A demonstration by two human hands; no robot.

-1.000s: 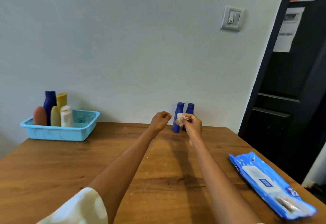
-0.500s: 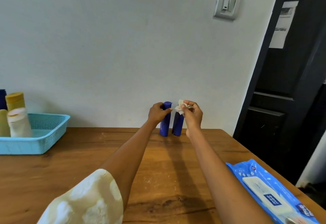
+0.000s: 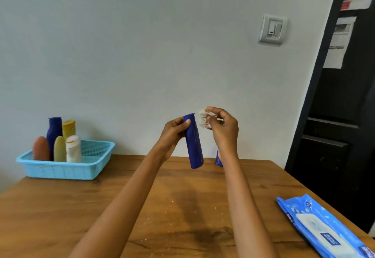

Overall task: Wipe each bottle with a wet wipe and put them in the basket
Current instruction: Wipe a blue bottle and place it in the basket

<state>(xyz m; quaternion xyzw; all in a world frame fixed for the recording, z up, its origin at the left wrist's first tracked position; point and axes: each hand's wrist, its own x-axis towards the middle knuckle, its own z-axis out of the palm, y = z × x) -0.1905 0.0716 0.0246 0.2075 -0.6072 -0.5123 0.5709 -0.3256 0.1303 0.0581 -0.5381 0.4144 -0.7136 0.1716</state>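
Left hand [image 3: 172, 134] grips blue bottle [image 3: 193, 142], lifted off table [image 3: 60, 207].
Right hand [image 3: 223, 127] pinches crumpled wipe [image 3: 204, 119] beside bottle top; basket [image 3: 67, 168] far left.

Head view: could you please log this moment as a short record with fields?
left hand: left hand grips the blue bottle, lifted off the table
right hand: right hand pinches a crumpled wet wipe beside the bottle's top
second blue bottle: second blue bottle on the table, mostly hidden behind the right wrist
basket: basket at the table's far left, five bottles standing inside
wipe pack: wipe pack lying near the right edge
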